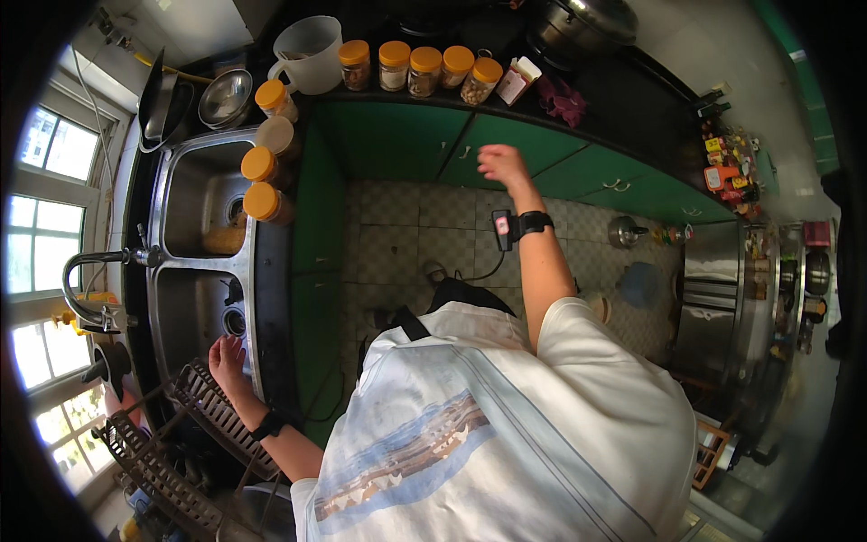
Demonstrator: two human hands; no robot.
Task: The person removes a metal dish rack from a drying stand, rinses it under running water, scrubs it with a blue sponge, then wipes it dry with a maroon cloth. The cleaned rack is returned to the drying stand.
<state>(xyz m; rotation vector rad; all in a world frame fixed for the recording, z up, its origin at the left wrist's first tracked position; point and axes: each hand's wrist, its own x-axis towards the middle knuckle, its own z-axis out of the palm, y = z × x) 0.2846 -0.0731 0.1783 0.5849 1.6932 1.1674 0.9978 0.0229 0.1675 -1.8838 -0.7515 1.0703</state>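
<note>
My left hand [227, 366] hovers by the front rim of the steel double sink [252, 298], between the nearer basin and a slatted dish rack [203, 389]. Its fingers are loosely bent, with nothing visible in them. In front of the green cabinet doors [399, 139] my right hand [502, 166] hangs in the air, fingers half curled and no object showing. Nearest above it on the black counter are a crumpled purple cloth [562, 101] and a small opened carton [520, 80]. A black device [502, 230] is strapped to my right wrist.
Orange-lidded jars [425, 71] line the counter beside a white plastic jug [310, 57]. More jars [263, 202] stand along the sink edge. A curved faucet [91, 261] reaches over the sink. A kettle [624, 232] and a blue stool-like object [640, 284] are on the tiled floor.
</note>
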